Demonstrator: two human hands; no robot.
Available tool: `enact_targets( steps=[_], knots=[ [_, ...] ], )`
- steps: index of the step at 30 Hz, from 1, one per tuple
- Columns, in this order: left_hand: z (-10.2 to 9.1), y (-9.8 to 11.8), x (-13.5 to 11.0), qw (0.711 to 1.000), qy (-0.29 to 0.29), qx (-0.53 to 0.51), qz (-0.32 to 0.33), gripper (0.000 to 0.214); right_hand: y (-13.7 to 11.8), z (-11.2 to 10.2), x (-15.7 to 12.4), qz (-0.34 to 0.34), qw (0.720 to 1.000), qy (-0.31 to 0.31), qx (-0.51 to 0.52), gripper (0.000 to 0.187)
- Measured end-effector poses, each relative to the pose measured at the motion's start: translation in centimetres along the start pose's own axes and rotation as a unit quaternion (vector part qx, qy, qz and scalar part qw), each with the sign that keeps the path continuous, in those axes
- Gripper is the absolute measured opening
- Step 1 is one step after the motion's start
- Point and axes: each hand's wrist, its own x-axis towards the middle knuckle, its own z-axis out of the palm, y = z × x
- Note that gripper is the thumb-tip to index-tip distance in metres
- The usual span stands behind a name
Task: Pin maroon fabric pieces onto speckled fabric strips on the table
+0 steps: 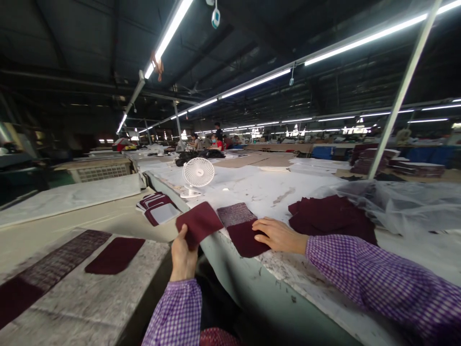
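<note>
My left hand (pixel 183 257) is closed on a dark maroon fabric piece (pixel 199 223), thumb on top, holding it up over the gap between two tables. My right hand (pixel 276 234) lies flat with fingers stretched on a small stack of maroon fabric pieces (pixel 243 229) at the edge of the white table (pixel 259 190). The stack's far piece shows a lighter woven side. A larger pile of maroon pieces (pixel 329 217) sits just right of that hand. Both sleeves are purple check.
On the left table (pixel 82 298) lie a single maroon piece (pixel 115 254) and a long strip of pieces (pixel 46 274). A stack of pieces (pixel 158 208), a small white fan (pixel 197 174) and clear plastic sheeting (pixel 396 202) are nearby. People work far behind.
</note>
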Motion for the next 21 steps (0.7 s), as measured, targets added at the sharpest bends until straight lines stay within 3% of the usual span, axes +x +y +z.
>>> enact_targets(
  steps=[2,4,7,9,11,13,14,15,18,21],
  knots=[
    [-0.9,1.2,0.6,0.997,0.048,0.026,0.053,0.009,0.1,-0.1,0.1,0.003,1.0,-0.001,0.012,0.027],
    [-1.1,1.5,0.2,0.988,0.049,0.091,0.118,0.014,0.2,-0.4,0.2,0.012,0.999,-0.01,0.035,0.028],
    [-0.2,0.8,-2.1,0.954,-0.07,0.219,0.192,0.028,0.3,-1.2,0.5,0.041,0.992,-0.022,0.12,0.031],
    [0.8,-0.2,-4.4,0.897,-0.195,0.325,0.228,0.03,0.6,-1.9,0.7,0.119,0.965,-0.014,0.232,0.041],
    [1.7,-1.3,-6.8,0.812,-0.29,0.418,0.285,0.03,1.0,-2.5,0.8,0.221,0.9,-0.033,0.373,0.06],
    [2.2,-2.4,-9.1,0.729,-0.352,0.481,0.337,0.029,1.4,-2.8,0.6,0.277,0.823,-0.091,0.488,0.074],
    [2.3,-2.8,-10.1,0.694,-0.372,0.504,0.356,0.029,1.6,-2.8,0.5,0.284,0.799,-0.116,0.517,0.075],
    [2.3,-3.2,-10.9,0.662,-0.393,0.521,0.369,0.029,1.7,-2.8,0.3,0.283,0.793,-0.128,0.525,0.072],
    [2.3,-3.7,-12.1,0.6,-0.452,0.54,0.379,0.027,2.1,-2.5,-0.1,0.264,0.839,-0.104,0.465,0.056],
    [2.6,-3.2,-11.3,0.616,-0.459,0.529,0.361,0.026,2.4,-2.3,-0.2,0.215,0.884,-0.099,0.404,0.058]
  ],
)
